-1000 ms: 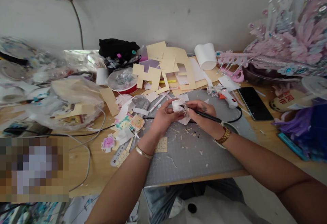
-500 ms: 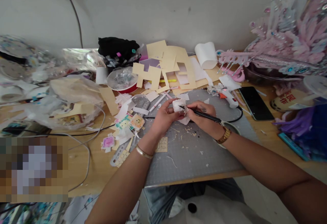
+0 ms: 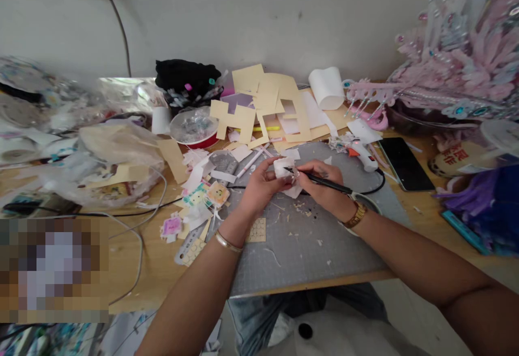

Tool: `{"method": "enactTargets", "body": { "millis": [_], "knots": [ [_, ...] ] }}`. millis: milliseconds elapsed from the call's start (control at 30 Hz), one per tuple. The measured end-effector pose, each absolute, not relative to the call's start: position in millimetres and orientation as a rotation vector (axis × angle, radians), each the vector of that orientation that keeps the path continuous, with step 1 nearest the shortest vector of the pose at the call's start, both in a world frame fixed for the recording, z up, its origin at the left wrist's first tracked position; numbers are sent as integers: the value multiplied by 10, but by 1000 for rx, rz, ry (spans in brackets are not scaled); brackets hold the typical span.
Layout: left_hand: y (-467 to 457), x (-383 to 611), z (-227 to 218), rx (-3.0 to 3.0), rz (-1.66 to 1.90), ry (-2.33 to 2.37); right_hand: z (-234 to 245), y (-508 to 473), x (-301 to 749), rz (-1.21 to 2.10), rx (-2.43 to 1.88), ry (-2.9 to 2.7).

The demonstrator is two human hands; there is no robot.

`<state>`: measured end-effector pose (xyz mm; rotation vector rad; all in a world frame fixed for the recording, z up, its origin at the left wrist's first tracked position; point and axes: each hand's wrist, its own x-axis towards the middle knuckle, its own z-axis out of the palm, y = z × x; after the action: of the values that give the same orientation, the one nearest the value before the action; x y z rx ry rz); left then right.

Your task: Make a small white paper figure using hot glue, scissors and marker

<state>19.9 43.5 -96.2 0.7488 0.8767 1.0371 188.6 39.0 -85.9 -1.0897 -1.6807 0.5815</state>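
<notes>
Above the grey cutting mat, my left hand pinches a small white, paper-like piece between thumb and fingers. My right hand is closed around a black pen, whose thin tip rests at or very near the white piece. The pen's back end points right, towards my wrist. Another pale scrap shows just under my fingers. What the white piece carries on its surface is too small to tell. A patterned beige card piece lies beside my left wrist.
A glue gun with a black cord lies at the mat's back right, near a phone. Beige card cut-outs heap up behind. Left stand a red-rimmed bowl and a plastic bag; small coloured pieces lie nearby.
</notes>
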Motion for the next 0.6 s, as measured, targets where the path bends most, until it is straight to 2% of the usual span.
{"method": "enactTargets", "body": {
  "millis": [233,400,600],
  "knots": [
    [438,192,-914,767,1068,885,-851,447,1976,709,-1110,-1463],
    [479,130,-950,1012,1016,1044,-860,466,2004,493,-1087,-1641],
    [525,21,-985,1604,917,1446,-844,476,2014,287,-1033,-1883]
  ]
}}
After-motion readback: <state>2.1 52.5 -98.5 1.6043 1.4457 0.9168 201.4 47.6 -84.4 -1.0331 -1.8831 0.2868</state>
